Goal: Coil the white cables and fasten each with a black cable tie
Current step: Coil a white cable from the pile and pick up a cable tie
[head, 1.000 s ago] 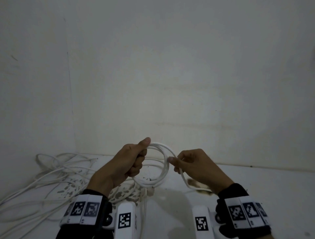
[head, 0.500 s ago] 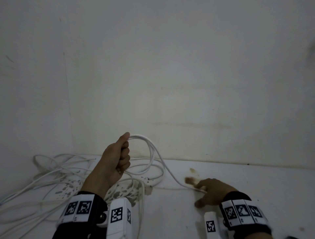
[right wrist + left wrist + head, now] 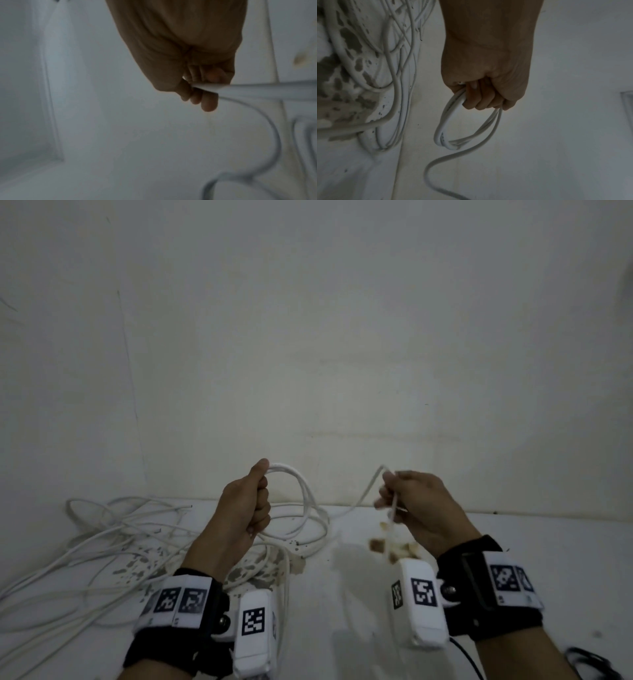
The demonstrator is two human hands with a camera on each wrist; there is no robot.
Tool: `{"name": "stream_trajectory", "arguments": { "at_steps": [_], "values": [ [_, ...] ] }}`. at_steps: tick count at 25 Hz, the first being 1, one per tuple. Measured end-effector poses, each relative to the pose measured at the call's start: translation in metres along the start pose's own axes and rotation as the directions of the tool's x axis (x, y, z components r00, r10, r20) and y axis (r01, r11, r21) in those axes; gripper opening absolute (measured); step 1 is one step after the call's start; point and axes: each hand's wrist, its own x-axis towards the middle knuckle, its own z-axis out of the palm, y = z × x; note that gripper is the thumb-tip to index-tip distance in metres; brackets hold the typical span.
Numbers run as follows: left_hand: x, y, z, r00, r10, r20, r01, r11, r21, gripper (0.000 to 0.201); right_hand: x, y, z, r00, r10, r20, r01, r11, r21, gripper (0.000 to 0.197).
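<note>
Left hand (image 3: 245, 508) grips a few loops of white cable (image 3: 305, 501) held above the worktop (image 3: 376, 594); right hand (image 3: 419, 508) pinches its free end. Loose cables (image 3: 113, 529) sprawl toward the worktop's left edge.

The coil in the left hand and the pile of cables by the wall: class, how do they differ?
The coil is gathered into neat round loops; the pile of cables sprawls tangled. The coil is lifted in the left hand, whose grip closes round it; the pile lies on the stained surface, untouched. The coil's free end runs to the right hand; the pile's ends lie loose. Both are white and have no tie.
</note>
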Motion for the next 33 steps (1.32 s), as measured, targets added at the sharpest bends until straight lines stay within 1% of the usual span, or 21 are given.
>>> {"name": "stream_trajectory", "arguments": {
  "at_steps": [1,2,4,5,7,9,11,13,14,15,16,17,18,20,22,23,24,25,27,29,33],
  "values": [
    [0.0,-0.002,0.005,1.0,0.0,0.005,0.0,1.0,0.014,0.044,-0.006,-0.01,0.007,0.999,-0.001,0.049,-0.005,0.994,0.114,0.014],
    [-0.002,-0.004,0.009,1.0,-0.002,0.007,0.002,1.0,0.025,0.044,-0.013,-0.019,0.014,0.993,0.006,0.121,-0.027,0.984,0.178,0.013],
    [-0.003,-0.006,0.016,1.0,-0.008,0.019,0.007,1.0,0.03,0.044,-0.024,-0.028,0.02,0.958,-0.005,0.287,-0.05,0.981,0.185,0.014],
    [-0.004,-0.007,0.019,1.0,-0.012,0.027,0.012,1.0,0.024,0.045,-0.029,-0.03,0.02,0.932,-0.028,0.362,-0.018,0.992,0.124,0.016],
    [-0.005,-0.008,0.022,0.999,-0.018,0.026,0.018,1.0,0.008,0.046,-0.039,-0.035,0.021,0.885,-0.093,0.457,0.156,0.982,-0.102,0.018],
    [-0.005,-0.008,0.021,0.999,-0.026,0.022,0.026,1.0,0.005,0.046,-0.043,-0.04,0.025,0.872,-0.19,0.451,0.341,0.897,-0.282,0.019],
    [-0.005,-0.008,0.018,0.997,-0.049,0.051,0.05,0.999,-0.02,0.046,-0.041,-0.039,0.029,0.875,-0.299,0.38,0.436,0.829,-0.352,0.019],
    [-0.006,-0.004,0.015,0.99,-0.083,0.115,0.096,0.989,-0.111,0.047,-0.035,-0.032,0.031,0.868,-0.422,0.263,0.497,0.731,-0.469,0.02],
    [-0.007,-0.002,0.014,0.982,-0.096,0.163,0.125,0.977,-0.175,0.047,-0.03,-0.026,0.029,0.866,-0.467,0.177,0.489,0.72,-0.493,0.02],
    [-0.008,0.001,0.013,0.971,-0.101,0.217,0.153,0.959,-0.238,0.046,-0.025,-0.02,0.027,0.875,-0.477,0.084,0.46,0.763,-0.454,0.021],
    [-0.01,0.003,0.013,0.959,-0.098,0.265,0.177,0.94,-0.291,0.044,-0.022,-0.013,0.025,0.898,-0.44,0.004,0.411,0.836,-0.364,0.02],
    [-0.011,0.005,0.016,0.949,-0.089,0.302,0.192,0.923,-0.333,0.042,-0.019,-0.009,0.025,0.924,-0.379,-0.043,0.354,0.894,-0.274,0.019],
    [-0.012,0.005,0.02,0.942,-0.082,0.326,0.204,0.91,-0.362,0.041,-0.018,-0.005,0.025,0.95,-0.31,-0.05,0.293,0.933,-0.209,0.018],
    [-0.013,0.003,0.029,0.935,-0.077,0.346,0.22,0.892,-0.395,0.04,-0.02,-0.002,0.03,0.987,-0.157,0.023,0.159,0.981,-0.109,0.026],
    [-0.014,-0.001,0.036,0.941,-0.085,0.326,0.221,0.887,-0.405,0.043,-0.023,-0.005,0.035,0.991,-0.024,0.135,0.027,0.999,-0.026,0.036],
    [-0.014,-0.002,0.037,0.949,-0.091,0.302,0.212,0.893,-0.397,0.046,-0.024,-0.007,0.036,0.982,0.008,0.188,-0.011,1.0,0.013,0.04],
    [-0.014,-0.003,0.038,0.957,-0.097,0.274,0.201,0.902,-0.383,0.048,-0.024,-0.01,0.037,0.972,0.017,0.233,-0.027,0.999,0.037,0.039],
    [-0.014,-0.004,0.037,0.963,-0.1,0.25,0.19,0.91,-0.369,0.049,-0.026,-0.012,0.038,0.966,0.012,0.258,-0.022,0.999,0.036,0.033],
    [-0.014,-0.005,0.037,0.971,-0.096,0.218,0.169,0.924,-0.343,0.05,-0.027,-0.014,0.04,0.972,-0.009,0.233,0.012,1.0,-0.008,0.013],
    [-0.014,-0.006,0.038,0.976,-0.095,0.195,0.152,0.939,-0.308,0.051,-0.029,-0.012,0.042,0.983,-0.022,0.183,0.03,0.999,-0.04,0.015],
    [-0.018,-0.007,0.044,0.985,-0.069,0.156,0.107,0.961,-0.254,0.05,-0.03,-0.008,0.044,0.986,-0.031,0.161,0.029,1.0,0.011,0.019]
  ]
}}
